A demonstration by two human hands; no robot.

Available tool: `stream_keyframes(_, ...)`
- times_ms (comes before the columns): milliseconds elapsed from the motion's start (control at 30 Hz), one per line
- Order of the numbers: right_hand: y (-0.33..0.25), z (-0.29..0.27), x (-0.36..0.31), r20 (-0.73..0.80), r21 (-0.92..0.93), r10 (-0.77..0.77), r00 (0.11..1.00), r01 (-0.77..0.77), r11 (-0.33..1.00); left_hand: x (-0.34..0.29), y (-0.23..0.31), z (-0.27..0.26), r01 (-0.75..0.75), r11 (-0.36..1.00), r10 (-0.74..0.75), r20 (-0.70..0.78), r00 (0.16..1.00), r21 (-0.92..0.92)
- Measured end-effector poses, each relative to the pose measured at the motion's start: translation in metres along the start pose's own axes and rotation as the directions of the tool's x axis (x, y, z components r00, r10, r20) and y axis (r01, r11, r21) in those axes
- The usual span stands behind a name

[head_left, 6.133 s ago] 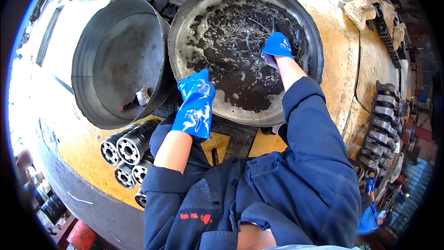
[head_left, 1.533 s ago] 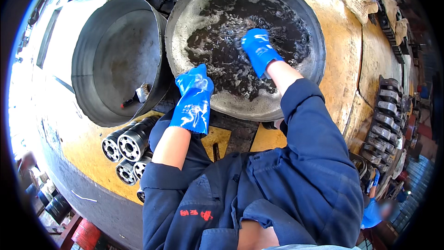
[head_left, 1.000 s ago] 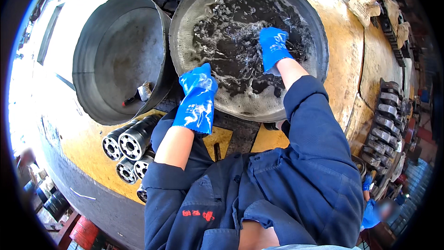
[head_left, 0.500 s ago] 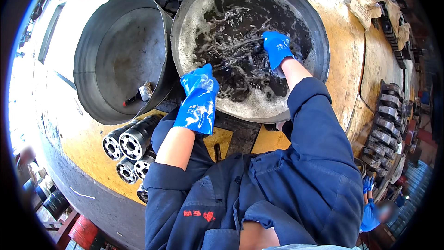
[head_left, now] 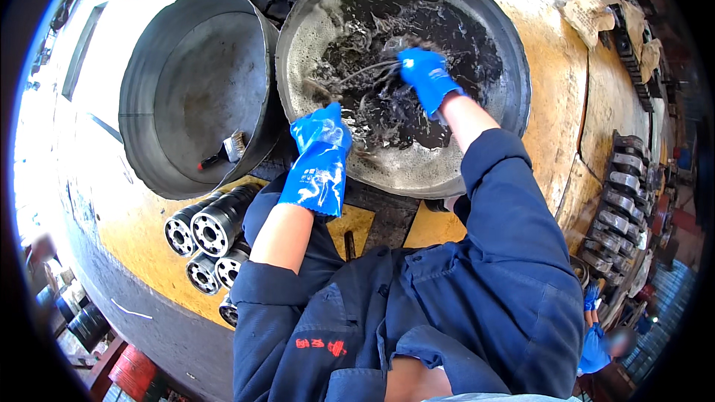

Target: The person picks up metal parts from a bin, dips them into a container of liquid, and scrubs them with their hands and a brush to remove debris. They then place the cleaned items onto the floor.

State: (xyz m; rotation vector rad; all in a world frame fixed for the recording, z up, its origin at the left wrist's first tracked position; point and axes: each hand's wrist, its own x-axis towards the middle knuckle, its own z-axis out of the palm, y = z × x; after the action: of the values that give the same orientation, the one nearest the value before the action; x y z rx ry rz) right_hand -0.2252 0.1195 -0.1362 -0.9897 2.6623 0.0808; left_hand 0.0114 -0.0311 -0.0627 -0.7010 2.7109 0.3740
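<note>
Right now the right hand (head_left: 426, 78), in a blue rubber glove, is down in the dark, foamy liquid of the round metal wash basin (head_left: 514, 67), fingers curled as if around something under the surface; what it grips I cannot tell, since froth and splashes hide it. Thin streaks of liquid fan out just left of that hand. The left hand (head_left: 319, 150), gloved the same, rests on the near rim of the basin, fingers bent over the edge, so it is closed on the rim and carries nothing else.

Left of the left hand, touching the wash basin's side, stands a second, empty metal basin (head_left: 149, 82), tilted toward the person. A small brush (head_left: 223, 152) with a red handle lies on its bottom, untouched. Below and left of the left hand, several ribbed steel cylinder parts (head_left: 212, 227) lie side by side on the yellow bench (head_left: 555, 149), bored ends facing out; they look dry. Well to the right of the right hand, a row of grey metal parts (head_left: 622, 208) lines the bench edge.

As a judgement, the washing looks to be mid-way: the liquid is already black and frothy, the second basin holds no washed pieces, and the cylinder parts appear to be waiting.
</note>
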Motion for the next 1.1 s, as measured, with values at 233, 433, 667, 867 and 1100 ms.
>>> stream_keyframes(233,-0.012,-0.042,-0.024,0.023,-0.221,0.11,0.994,-0.103,0.97,-0.008,-0.009,0.001,0.01,1.0,-0.01,-0.017,1.0,0.003)
stream_keyframes(433,-0.093,-0.024,-0.001,0.266,-0.023,-0.069,0.962,0.078,0.997,-0.003,-0.011,0.01,-0.011,1.0,0.012,-0.068,0.998,0.013)
stream_keyframes(667,0.059,0.002,-0.005,-0.086,-0.031,0.159,0.984,-0.162,0.986,0.002,0.007,0.005,-0.047,0.999,0.047,-0.034,0.998,-0.021)
stream_keyframes(867,0.013,-0.02,-0.013,-0.062,-0.257,0.032,0.998,-0.047,0.965,-0.003,0.002,0.004,-0.028,0.999,0.027,-0.03,0.999,-0.021)
stream_keyframes(1100,-0.083,-0.019,-0.006,0.203,-0.063,0.03,0.979,-0.017,0.998,-0.005,-0.01,0.001,0.001,1.0,-0.001,-0.013,1.0,-0.019)
